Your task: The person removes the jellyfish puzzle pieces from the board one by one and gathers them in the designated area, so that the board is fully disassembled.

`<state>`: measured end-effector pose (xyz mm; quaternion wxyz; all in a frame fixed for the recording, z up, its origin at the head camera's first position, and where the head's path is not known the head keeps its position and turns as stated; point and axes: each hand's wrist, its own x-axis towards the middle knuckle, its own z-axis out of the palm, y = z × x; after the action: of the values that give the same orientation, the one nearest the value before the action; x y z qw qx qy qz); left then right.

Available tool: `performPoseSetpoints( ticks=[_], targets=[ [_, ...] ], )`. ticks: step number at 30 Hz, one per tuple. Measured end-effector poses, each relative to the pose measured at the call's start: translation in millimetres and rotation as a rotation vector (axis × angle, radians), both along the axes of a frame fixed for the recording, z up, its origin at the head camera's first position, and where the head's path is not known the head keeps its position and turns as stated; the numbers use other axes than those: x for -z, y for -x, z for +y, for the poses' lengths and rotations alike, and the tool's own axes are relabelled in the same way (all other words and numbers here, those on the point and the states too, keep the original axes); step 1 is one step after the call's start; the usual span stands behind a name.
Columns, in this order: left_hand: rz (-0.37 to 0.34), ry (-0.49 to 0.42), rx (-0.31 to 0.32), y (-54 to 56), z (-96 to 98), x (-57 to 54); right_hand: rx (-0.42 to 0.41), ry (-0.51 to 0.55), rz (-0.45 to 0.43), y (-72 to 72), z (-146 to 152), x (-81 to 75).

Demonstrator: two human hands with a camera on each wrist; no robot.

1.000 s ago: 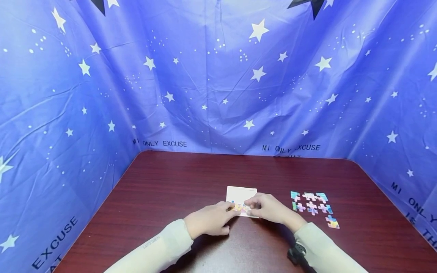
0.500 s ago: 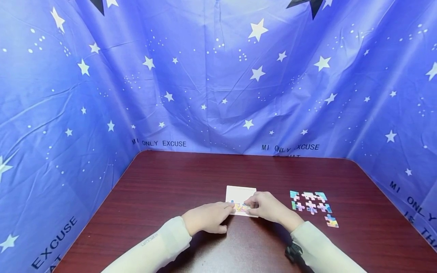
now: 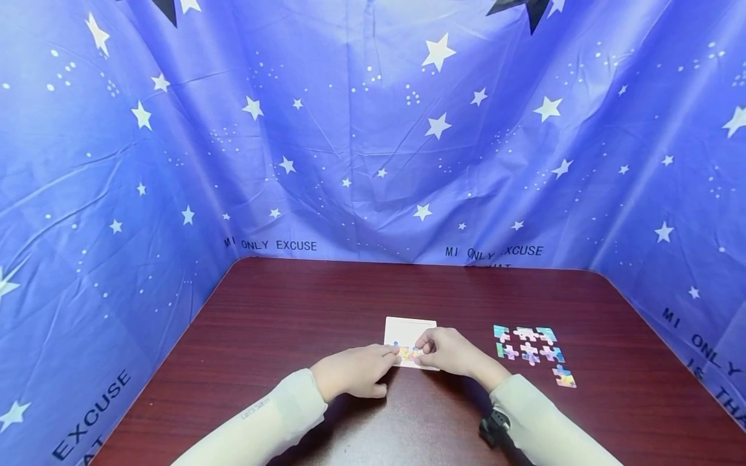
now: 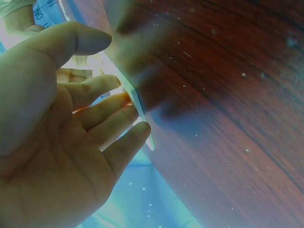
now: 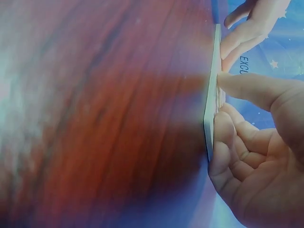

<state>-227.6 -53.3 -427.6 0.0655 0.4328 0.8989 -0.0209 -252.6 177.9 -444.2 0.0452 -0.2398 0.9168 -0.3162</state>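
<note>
A white puzzle board (image 3: 408,328) lies on the table, with colourful puzzle pieces (image 3: 405,354) along its near side. My left hand (image 3: 352,372) comes from the left, its fingertips resting at the board's near left part. In the left wrist view its fingers (image 4: 111,116) are fairly straight beside the board's edge (image 4: 132,92). My right hand (image 3: 454,353) is over the board's near right corner, pinching a puzzle piece between thumb and finger; the piece is mostly hidden. In the right wrist view the thumb (image 5: 247,89) presses down on the board (image 5: 212,88), other fingers curled beside it.
Several loose puzzle pieces (image 3: 529,353) lie in rows to the right of the board, with one piece (image 3: 563,377) nearer the front. The dark red wooden table (image 3: 303,304) is enclosed by a blue star-patterned cloth (image 3: 350,129).
My right hand has shifted slightly left along the board's near side, its fingers still at the pieces. The left fingertips have drawn back slightly to the left.
</note>
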Motion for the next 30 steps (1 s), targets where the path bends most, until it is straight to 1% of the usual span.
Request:
performPoseSetpoints(
  ticks=[3,6,10,14,24,30],
  targets=[
    [0.008,-0.001,0.011,0.7,-0.7,0.5,0.015,0.010,-0.019,0.0,-1,0.5],
    [0.015,-0.003,0.015,1.0,-1.3,0.7,0.022,0.021,-0.016,0.1,-2,1.1],
    [0.023,-0.008,0.016,1.2,-1.8,1.0,0.020,0.060,-0.007,0.4,-4,1.9],
    [0.033,-0.019,0.030,1.3,-1.3,1.2,0.013,0.086,-0.013,1.2,-4,1.9],
    [0.028,-0.006,0.024,-1.2,-0.6,-1.2,-0.043,0.133,-0.049,1.2,4,0.1],
    [0.017,0.000,0.011,-0.7,-0.5,-1.2,-0.058,0.129,-0.031,0.4,11,-1.6]
  ],
)
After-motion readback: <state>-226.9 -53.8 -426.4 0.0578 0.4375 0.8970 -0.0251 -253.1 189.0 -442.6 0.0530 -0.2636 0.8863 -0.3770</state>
